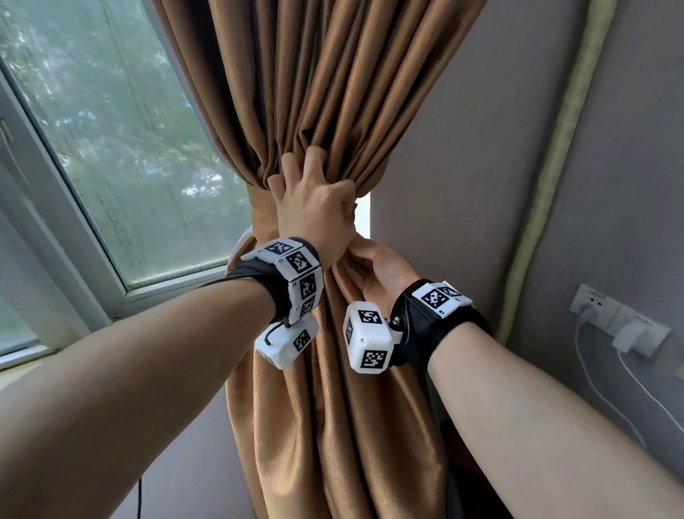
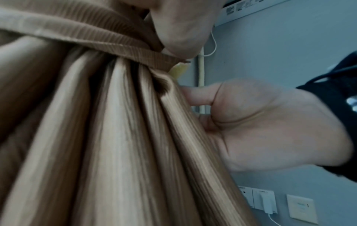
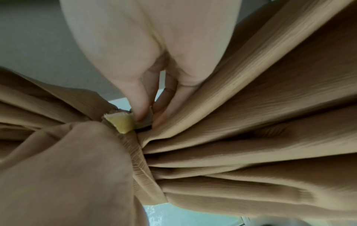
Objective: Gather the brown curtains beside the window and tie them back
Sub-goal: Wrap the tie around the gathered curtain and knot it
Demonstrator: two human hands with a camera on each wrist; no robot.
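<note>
The brown curtains (image 1: 326, 92) are hanging vertically beside the window (image 1: 106, 147); the left hand (image 1: 313, 211) is gripping the tieback band (image 2: 100, 35) cinching them, the right hand (image 1: 380, 271) pinching its end.

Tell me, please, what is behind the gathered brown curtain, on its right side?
Behind the brown curtain, the right hand reaches in; its fingers pinch the tie-back band at a yellowish patch. The grey wall shows beside it. The left hand grips the front. Any hook is hidden.

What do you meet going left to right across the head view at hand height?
Window → brown curtains, gripped by the left hand → right hand → grey wall → yellowish vertical pipe → wall sockets with plugged-in chargers.
</note>
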